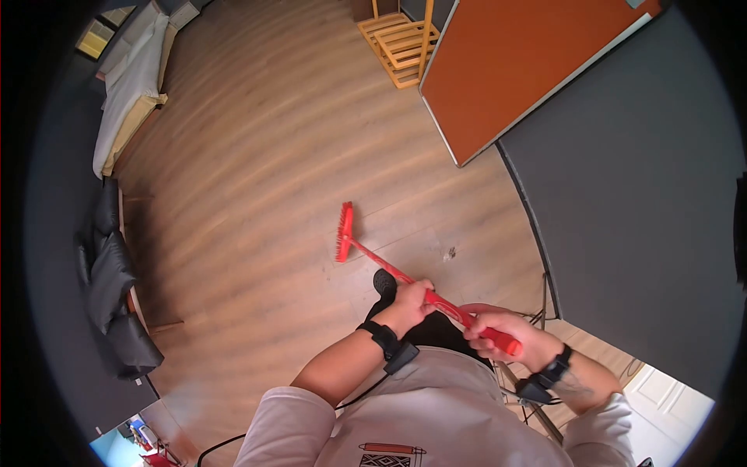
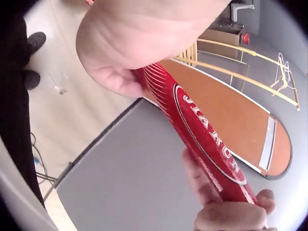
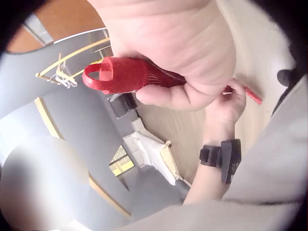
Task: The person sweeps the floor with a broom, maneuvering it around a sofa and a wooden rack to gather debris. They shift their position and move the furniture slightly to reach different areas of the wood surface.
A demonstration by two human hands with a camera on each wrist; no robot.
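Observation:
A red broom slants across the floor in front of the person, its bristled head down on the wooden boards ahead of the feet. My left hand grips the handle around its middle. Higher up, near the looped end, the right hand holds it with fingers wrapped round. White lettering runs along the red handle between both hands in the left wrist view. A little pile of debris lies on the floor to the right of the broom head.
An orange board leans by the grey wall at the right. Ahead stands a wooden rack. A bed and a dark sofa line the left side. Cables lie near the feet.

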